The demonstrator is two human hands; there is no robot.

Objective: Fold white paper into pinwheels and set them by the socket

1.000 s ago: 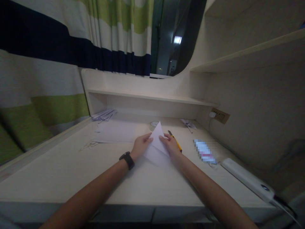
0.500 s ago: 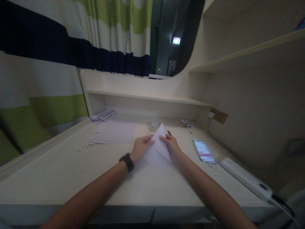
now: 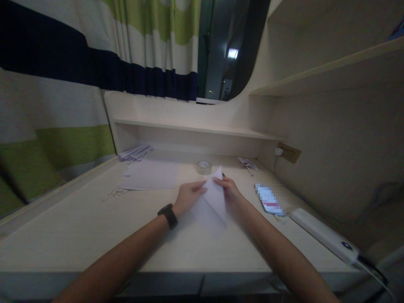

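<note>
The fingers [image 3: 202, 185] of the left hand [image 3: 187, 197] and those of the right hand [image 3: 229, 190] are pinched closed on a white folded paper [image 3: 211, 201], one hand at each side of its raised tip. The paper sits at the middle of the pale bench [image 3: 94, 227], its pointed tip tilted up toward 12 o'clock and its lower part lying flat. A fold seems to be in the making; pressing a crease would call for keeping the edges lined up while the fingers slide along them. A black watch [image 3: 168, 215] sits on the left wrist. At 12 o'clock, just beyond the tip, is a roll of clear tape [image 3: 203, 167]. Loose sheets [image 3: 151, 176] lie at 10 o'clock. At 3 o'clock lie a blurred flat object [image 3: 269, 200] and, further out, a long white power strip [image 3: 322, 235]. Nothing lies between the hands and the paper.
</note>
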